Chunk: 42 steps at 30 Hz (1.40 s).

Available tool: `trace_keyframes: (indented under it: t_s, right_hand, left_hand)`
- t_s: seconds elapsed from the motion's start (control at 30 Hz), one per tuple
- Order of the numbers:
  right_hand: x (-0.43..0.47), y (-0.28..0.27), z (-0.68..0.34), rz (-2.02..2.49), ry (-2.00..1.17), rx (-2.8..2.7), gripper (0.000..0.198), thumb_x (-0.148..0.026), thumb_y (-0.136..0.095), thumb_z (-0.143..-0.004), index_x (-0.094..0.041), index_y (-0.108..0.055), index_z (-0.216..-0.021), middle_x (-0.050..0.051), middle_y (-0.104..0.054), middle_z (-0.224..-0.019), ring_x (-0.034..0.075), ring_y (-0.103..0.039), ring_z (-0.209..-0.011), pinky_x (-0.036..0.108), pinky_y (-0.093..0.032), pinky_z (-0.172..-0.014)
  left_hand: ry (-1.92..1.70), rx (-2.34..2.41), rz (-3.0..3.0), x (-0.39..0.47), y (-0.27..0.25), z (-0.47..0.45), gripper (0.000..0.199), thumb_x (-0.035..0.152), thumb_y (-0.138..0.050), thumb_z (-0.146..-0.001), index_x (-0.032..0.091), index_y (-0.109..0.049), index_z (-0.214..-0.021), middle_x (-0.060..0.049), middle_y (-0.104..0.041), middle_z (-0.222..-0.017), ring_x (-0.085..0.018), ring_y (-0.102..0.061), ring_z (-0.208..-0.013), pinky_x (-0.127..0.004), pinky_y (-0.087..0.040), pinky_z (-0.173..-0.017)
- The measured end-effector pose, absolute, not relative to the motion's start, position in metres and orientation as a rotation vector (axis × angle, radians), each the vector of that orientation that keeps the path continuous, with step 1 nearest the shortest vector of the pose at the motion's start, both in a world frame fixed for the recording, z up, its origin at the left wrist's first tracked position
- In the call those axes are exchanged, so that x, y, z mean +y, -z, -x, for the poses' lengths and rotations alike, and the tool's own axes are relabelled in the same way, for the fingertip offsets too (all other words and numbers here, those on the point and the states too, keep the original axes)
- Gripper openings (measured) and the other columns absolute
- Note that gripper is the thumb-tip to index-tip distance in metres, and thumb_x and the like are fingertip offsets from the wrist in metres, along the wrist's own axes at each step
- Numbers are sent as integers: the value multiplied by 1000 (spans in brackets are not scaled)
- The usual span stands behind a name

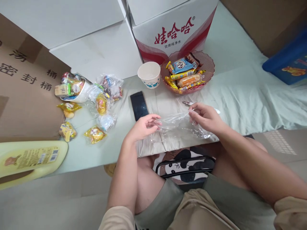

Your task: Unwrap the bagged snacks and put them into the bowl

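Note:
A clear, crinkled plastic bag (176, 126) stretches between my two hands above the front edge of the cloth-covered table. My left hand (144, 126) has its fingers loosely curled at the bag's left end. With thumb and fingers pinched together, my right hand (207, 117) grips the upper right edge of the bag. A small metal tool (188, 103), partly hidden, lies just behind my right hand. Close to my left hand is a dark phone (139, 106). Behind them stand a white paper cup (149, 75) and a pink glass bowl (209, 68) filled with wrapped snacks (183, 65).
At the left, a tipped white cup (85, 92) holds wrapped snacks, with more packets (102, 103) scattered beside it. A yellow jug (33, 159) lies at the left edge. Cartons (175, 35) line the back; a blue container (287, 60) stands at right.

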State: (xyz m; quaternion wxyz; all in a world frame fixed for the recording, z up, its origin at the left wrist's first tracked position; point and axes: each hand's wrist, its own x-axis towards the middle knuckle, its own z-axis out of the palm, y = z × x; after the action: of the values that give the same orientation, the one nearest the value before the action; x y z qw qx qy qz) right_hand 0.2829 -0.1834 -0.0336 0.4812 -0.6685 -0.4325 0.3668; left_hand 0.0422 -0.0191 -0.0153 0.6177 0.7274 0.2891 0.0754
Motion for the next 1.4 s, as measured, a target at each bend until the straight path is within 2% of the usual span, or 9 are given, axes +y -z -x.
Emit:
trace_keyframes:
  t_s: [0.13, 0.27, 0.4, 0.5, 0.7, 0.87, 1.07, 1.2, 1.4]
  right_hand:
    - [-182, 39, -289, 1479, -942, -876, 39, -48, -75, -80, -25, -55, -104, 0, -66, -76, 17, -66, -70, 30, -50, -63]
    - [-182, 39, -288, 1322, -1009, -870, 51, -52, -79, -76, -29, -50, -112, 0, -65, -88, 22, -69, -87, 38, -57, -79]
    - [-181, 39, -287, 1325, -971, -779, 42, -44, -71, -83, -32, -47, -115, -2, -58, -90, 14, -63, -65, 33, -57, -63]
    - [-180, 41, -288, 1361, -988, -676, 40, -42, -66, -86, -32, -45, -118, -2, -60, -98, 10, -58, -54, 27, -48, -47]
    - [-179, 41, -286, 1413, -1098, -775, 49, -40, -69, -84, -28, -46, -124, 0, -67, -89, 15, -66, -63, 29, -52, -55]
    - [-182, 34, -287, 1358, -1111, -620, 45, -37, -70, -81, -29, -49, -120, -3, -66, -83, 12, -59, -54, 26, -46, -48]
    - [-193, 24, -298, 1001, -1486, -473, 48, -62, -48, -91, -28, -57, -123, 2, -70, -80, 13, -57, -49, 27, -45, -50]
    - [-182, 31, -281, 1004, -1550, -422, 30, -49, -63, -88, -24, -60, -105, 1, -70, -81, 15, -66, -63, 29, -52, -60]
    - [-177, 27, -251, 1049, -1877, -673, 48, -44, -75, -83, -24, -56, -122, 7, -75, -96, 18, -70, -78, 33, -56, -73]
  left_hand:
    - [-369, 844, -1410, -12, 9, -40, 26, 30, -70, -73, 18, -64, -96, -3, -76, -81, -14, -69, -63, -27, -58, -61]
    - [-469, 873, -1198, -8, 2, -36, 36, 39, -71, -74, 20, -60, -103, -2, -75, -80, -17, -72, -65, -25, -55, -54]
    - [-304, 793, -1186, -10, -1, -35, 55, 40, -83, -66, 21, -59, -112, -4, -77, -85, -20, -75, -74, -26, -57, -61]
    - [-229, 836, -1204, -11, 1, -37, 53, 33, -85, -64, 20, -60, -109, -1, -75, -78, -15, -71, -62, -23, -55, -58]
    - [-525, 995, -1125, -5, 5, -43, 31, 38, -72, -75, 21, -58, -97, 3, -69, -67, -11, -64, -53, -20, -49, -50]
    - [-422, 937, -1113, -3, 1, -40, 52, 37, -83, -65, 22, -55, -106, 2, -72, -76, -11, -64, -52, -17, -42, -43]
    - [-409, 872, -1153, -3, 1, -36, 52, 33, -83, -65, 20, -56, -108, 1, -72, -79, -4, -47, -40, -16, -31, -36]
    - [-357, 846, -1163, -7, 2, -40, 52, 36, -83, -67, 20, -57, -109, 2, -70, -78, -3, -42, -39, -16, -28, -35]
    - [-228, 834, -1188, -18, 1, -48, 52, 41, -84, -69, 20, -57, -108, -1, -73, -83, -4, -47, -43, -17, -35, -40]
